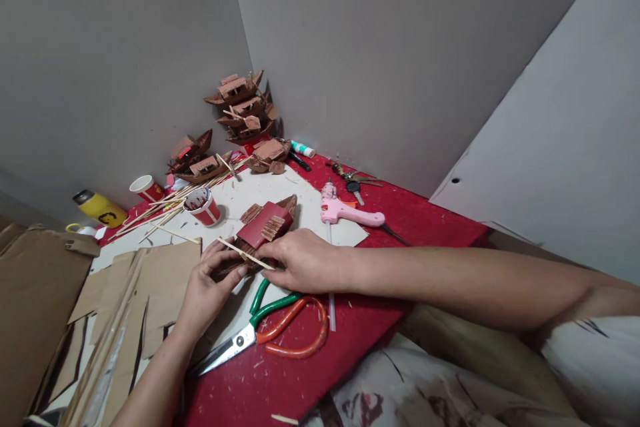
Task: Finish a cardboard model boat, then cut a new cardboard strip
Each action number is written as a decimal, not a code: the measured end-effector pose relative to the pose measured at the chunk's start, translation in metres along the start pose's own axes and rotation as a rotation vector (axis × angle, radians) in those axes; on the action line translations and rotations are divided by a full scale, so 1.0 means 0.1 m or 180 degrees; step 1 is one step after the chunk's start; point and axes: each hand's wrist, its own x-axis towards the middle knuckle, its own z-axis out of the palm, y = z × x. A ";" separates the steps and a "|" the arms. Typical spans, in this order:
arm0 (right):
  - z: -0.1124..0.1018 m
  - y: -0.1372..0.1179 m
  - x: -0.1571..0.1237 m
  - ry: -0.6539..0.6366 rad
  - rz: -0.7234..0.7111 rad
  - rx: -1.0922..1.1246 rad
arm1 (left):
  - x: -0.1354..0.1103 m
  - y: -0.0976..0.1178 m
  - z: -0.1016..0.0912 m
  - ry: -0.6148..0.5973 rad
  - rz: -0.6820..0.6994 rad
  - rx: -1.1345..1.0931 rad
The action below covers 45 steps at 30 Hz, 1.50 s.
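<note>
Pale wood, a thin stick (245, 255), is what I see pinched at one end by the fingertips of the right hand (300, 260), which reaches in across the table from the right. The stick lies slanted over the near end of a small brown boat (263, 227) with a red roof. The left hand (205, 287) has its fingers curled around that near end, pressed against the hull from the left; I cannot tell whether the thumb also touches the stick. The boat sits on a white sheet (300, 195) near the middle of the red table (425, 220), its far end pointing toward the wall. Just below the hands lie scissors (270, 327) with green and orange handles, blades toward the left. A pink glue gun (350, 213) rests just beyond the right hand, with keys (353, 181) behind it. A red and white cup (205, 208) stands beside the boat, loose sticks (160, 210) fan out past it, and cardboard (150, 280) lies to the left. More boats (243, 107) are stacked in the corner. As I judge it, the stick is slender enough to snap or skid off the hull under a hard pinch, and the right forearm hangs close to the gun's nozzle, so a careless sweep could brush it.
</note>
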 end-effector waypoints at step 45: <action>0.05 0.10 0.09 -0.0429 0.0421 0.2325 | -0.04 0.06 -0.02 0.0194 0.0911 0.1027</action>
